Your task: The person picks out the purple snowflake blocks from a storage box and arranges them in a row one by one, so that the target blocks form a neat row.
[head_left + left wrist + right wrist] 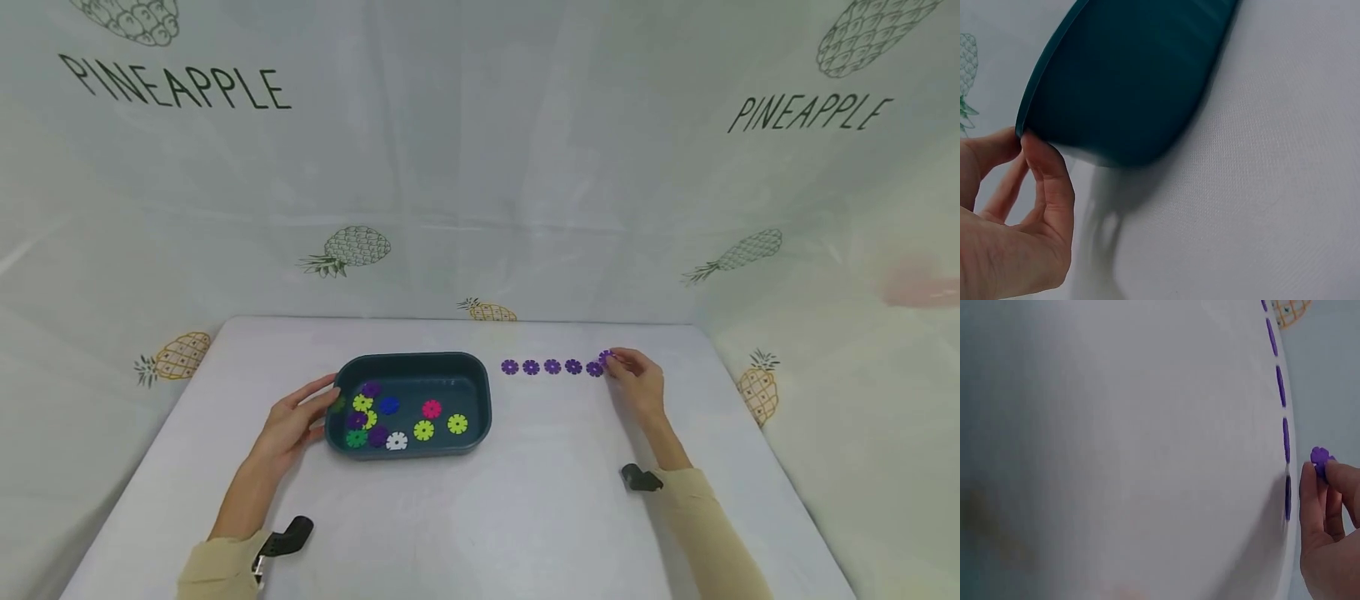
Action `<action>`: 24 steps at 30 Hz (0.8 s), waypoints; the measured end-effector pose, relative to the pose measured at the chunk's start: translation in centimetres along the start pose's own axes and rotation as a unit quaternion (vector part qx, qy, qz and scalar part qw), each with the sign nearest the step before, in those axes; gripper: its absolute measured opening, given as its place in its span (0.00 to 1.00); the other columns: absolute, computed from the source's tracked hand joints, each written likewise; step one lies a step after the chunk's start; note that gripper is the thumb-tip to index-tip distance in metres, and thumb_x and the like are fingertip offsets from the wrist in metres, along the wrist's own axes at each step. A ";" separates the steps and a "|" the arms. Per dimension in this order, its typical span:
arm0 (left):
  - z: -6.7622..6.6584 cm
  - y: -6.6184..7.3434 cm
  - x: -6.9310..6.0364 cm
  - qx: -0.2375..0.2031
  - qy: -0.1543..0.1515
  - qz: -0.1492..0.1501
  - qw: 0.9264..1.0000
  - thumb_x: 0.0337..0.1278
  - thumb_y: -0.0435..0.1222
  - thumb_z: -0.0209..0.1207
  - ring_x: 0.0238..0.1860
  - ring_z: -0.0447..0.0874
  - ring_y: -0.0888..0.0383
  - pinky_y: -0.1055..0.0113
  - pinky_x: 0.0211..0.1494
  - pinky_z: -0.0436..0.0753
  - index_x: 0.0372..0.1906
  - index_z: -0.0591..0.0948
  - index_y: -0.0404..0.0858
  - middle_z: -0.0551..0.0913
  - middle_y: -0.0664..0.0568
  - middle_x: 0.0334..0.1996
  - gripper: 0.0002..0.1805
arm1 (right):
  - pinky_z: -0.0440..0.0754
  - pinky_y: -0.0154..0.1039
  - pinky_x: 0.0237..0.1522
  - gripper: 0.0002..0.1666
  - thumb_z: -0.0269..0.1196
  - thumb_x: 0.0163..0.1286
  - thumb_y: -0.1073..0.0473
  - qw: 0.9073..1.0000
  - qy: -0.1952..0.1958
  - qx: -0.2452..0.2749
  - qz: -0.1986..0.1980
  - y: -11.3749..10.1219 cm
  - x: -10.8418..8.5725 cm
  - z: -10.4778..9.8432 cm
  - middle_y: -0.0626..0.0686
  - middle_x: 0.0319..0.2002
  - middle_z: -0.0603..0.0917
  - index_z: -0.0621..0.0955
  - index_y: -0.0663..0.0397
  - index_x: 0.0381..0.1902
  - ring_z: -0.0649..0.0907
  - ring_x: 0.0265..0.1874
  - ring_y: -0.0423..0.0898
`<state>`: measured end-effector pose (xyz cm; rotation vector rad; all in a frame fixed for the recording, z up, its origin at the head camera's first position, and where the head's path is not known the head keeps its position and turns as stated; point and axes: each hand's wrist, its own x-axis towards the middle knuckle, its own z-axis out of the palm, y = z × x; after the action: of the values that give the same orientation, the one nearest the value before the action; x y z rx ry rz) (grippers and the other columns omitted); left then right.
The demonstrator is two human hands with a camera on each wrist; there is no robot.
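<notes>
Purple disc [1319,455] pinched between right fingers [1311,501], apparently above end of disc row [552,367]; left fingers [1055,178] grip tray [408,386].

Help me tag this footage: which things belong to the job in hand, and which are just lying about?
Seemingly in the job:
purple disc in the right hand
row of five purple discs
tray, held by the left hand

Probably just there:
other-coloured discs in the tray
backdrop
</notes>
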<state>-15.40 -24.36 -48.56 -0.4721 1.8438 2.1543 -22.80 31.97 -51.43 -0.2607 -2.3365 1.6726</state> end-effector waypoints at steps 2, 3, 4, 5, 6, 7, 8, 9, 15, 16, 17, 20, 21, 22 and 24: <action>0.0 0.0 0.0 0.008 -0.003 0.006 1.000 0.68 0.46 0.66 0.48 0.81 0.63 0.71 0.46 0.84 0.78 0.66 0.42 0.84 0.62 0.48 0.38 | 0.82 0.25 0.42 0.19 0.68 0.73 0.62 1.000 0.006 0.008 0.011 0.4 0.3 -0.6 0.56 0.44 0.84 0.83 0.66 0.57 0.82 0.37 0.35; 0.1 0.0 -0.1 0.012 -0.004 0.009 1.000 0.68 0.46 0.66 0.48 0.82 0.63 0.71 0.47 0.84 0.78 0.66 0.41 0.85 0.61 0.48 0.38 | 0.82 0.25 0.43 0.19 0.68 0.72 0.63 1.000 0.010 0.012 0.015 0.6 0.4 -0.8 0.57 0.44 0.84 0.83 0.67 0.57 0.83 0.37 0.35; 0.1 0.0 -0.1 0.017 -0.004 0.012 1.000 0.68 0.46 0.66 0.48 0.82 0.63 0.71 0.47 0.84 0.78 0.66 0.41 0.85 0.61 0.48 0.39 | 0.82 0.25 0.43 0.19 0.67 0.73 0.63 1.000 0.013 0.014 0.018 0.7 0.5 -1.1 0.57 0.45 0.84 0.82 0.68 0.57 0.83 0.37 0.34; 0.1 0.0 -0.2 0.021 -0.004 0.015 1.000 0.68 0.46 0.66 0.48 0.82 0.64 0.71 0.48 0.84 0.78 0.66 0.40 0.85 0.61 0.48 0.39 | 0.82 0.25 0.44 0.19 0.67 0.73 0.63 1.000 0.016 0.009 0.023 0.9 0.5 -1.4 0.57 0.45 0.83 0.82 0.68 0.58 0.82 0.37 0.34; 0.2 0.0 -0.2 0.023 -0.002 0.017 1.000 0.68 0.46 0.66 0.48 0.82 0.64 0.71 0.48 0.84 0.78 0.66 0.40 0.85 0.61 0.48 0.39 | 0.81 0.24 0.44 0.20 0.67 0.73 0.63 0.999 0.019 0.001 0.027 1.0 0.5 -1.7 0.57 0.46 0.83 0.82 0.68 0.59 0.82 0.37 0.33; 0.2 0.0 -0.2 0.024 0.000 0.018 1.000 0.68 0.46 0.66 0.47 0.82 0.64 0.71 0.48 0.84 0.77 0.67 0.40 0.85 0.61 0.48 0.38 | 0.81 0.24 0.45 0.20 0.67 0.73 0.62 0.999 0.021 -0.006 0.032 1.1 0.5 -2.0 0.58 0.47 0.83 0.82 0.67 0.59 0.81 0.37 0.32; 0.3 0.0 -0.3 0.027 0.000 0.021 0.999 0.68 0.47 0.66 0.47 0.82 0.64 0.71 0.48 0.84 0.77 0.67 0.40 0.85 0.61 0.48 0.38 | 0.81 0.24 0.45 0.20 0.67 0.73 0.62 0.999 0.024 -0.010 0.036 1.3 0.5 -2.3 0.59 0.48 0.83 0.82 0.67 0.59 0.81 0.37 0.31; 0.3 0.0 -0.3 0.027 0.001 0.022 0.999 0.68 0.47 0.66 0.47 0.83 0.63 0.71 0.48 0.84 0.77 0.68 0.40 0.86 0.61 0.48 0.38 | 0.80 0.23 0.45 0.20 0.66 0.74 0.62 0.999 0.027 -0.018 0.039 1.3 0.5 -2.6 0.58 0.47 0.83 0.81 0.67 0.60 0.81 0.37 0.30; 0.4 -0.1 -0.2 0.024 -0.001 0.030 0.999 0.69 0.47 0.65 0.48 0.82 0.63 0.72 0.48 0.83 0.76 0.68 0.40 0.87 0.61 0.47 0.36 | 0.79 0.21 0.44 0.21 0.65 0.75 0.60 0.998 0.020 -0.048 0.048 1.0 0.7 -3.4 0.55 0.45 0.85 0.81 0.68 0.61 0.81 0.35 0.27; 0.4 -0.2 -0.1 0.025 -0.002 0.030 0.999 0.69 0.47 0.65 0.47 0.82 0.63 0.72 0.48 0.83 0.76 0.68 0.40 0.87 0.62 0.47 0.36 | 0.78 0.20 0.43 0.21 0.65 0.75 0.60 0.997 0.017 -0.060 0.050 0.9 0.7 -3.5 0.56 0.47 0.86 0.81 0.67 0.61 0.81 0.35 0.26; 0.4 -0.2 -0.1 0.026 -0.001 0.030 0.999 0.69 0.47 0.65 0.47 0.82 0.64 0.72 0.48 0.83 0.76 0.68 0.40 0.87 0.62 0.48 0.36 | 0.78 0.20 0.43 0.21 0.64 0.76 0.60 0.995 0.014 -0.078 0.053 0.8 0.7 -3.6 0.59 0.49 0.86 0.81 0.66 0.61 0.80 0.35 0.26; 0.4 -0.2 -0.1 0.031 0.001 0.028 0.999 0.70 0.46 0.65 0.48 0.82 0.64 0.72 0.48 0.83 0.77 0.66 0.40 0.87 0.63 0.48 0.37 | 0.76 0.19 0.40 0.20 0.63 0.77 0.59 0.990 0.005 -0.126 0.061 0.5 0.7 -3.9 0.65 0.54 0.84 0.81 0.65 0.61 0.80 0.38 0.30; 0.4 -0.2 -0.1 0.032 0.001 0.027 0.999 0.70 0.46 0.65 0.48 0.82 0.64 0.72 0.48 0.83 0.77 0.66 0.40 0.87 0.63 0.48 0.37 | 0.75 0.19 0.39 0.20 0.62 0.78 0.59 0.988 0.002 -0.143 0.065 0.4 0.7 -3.9 0.65 0.55 0.84 0.81 0.65 0.61 0.80 0.39 0.33; 0.4 -0.2 -0.1 0.032 0.001 0.027 0.999 0.70 0.46 0.64 0.48 0.82 0.64 0.72 0.48 0.83 0.77 0.66 0.40 0.86 0.63 0.49 0.37 | 0.75 0.19 0.38 0.19 0.61 0.78 0.59 0.985 0.000 -0.156 0.070 0.4 0.8 -4.0 0.66 0.56 0.83 0.81 0.65 0.60 0.80 0.41 0.36; 0.5 -0.2 -0.2 0.032 0.002 0.028 0.999 0.70 0.46 0.64 0.48 0.82 0.64 0.72 0.48 0.83 0.78 0.66 0.40 0.86 0.62 0.49 0.37 | 0.74 0.20 0.36 0.19 0.61 0.78 0.60 0.982 -0.002 -0.173 0.073 0.3 0.8 -4.1 0.67 0.55 0.83 0.81 0.66 0.60 0.81 0.43 0.44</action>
<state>-15.19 -23.87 -48.62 -0.4167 1.9433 2.1228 -22.31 35.98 -50.33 -0.5053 -2.6598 1.3140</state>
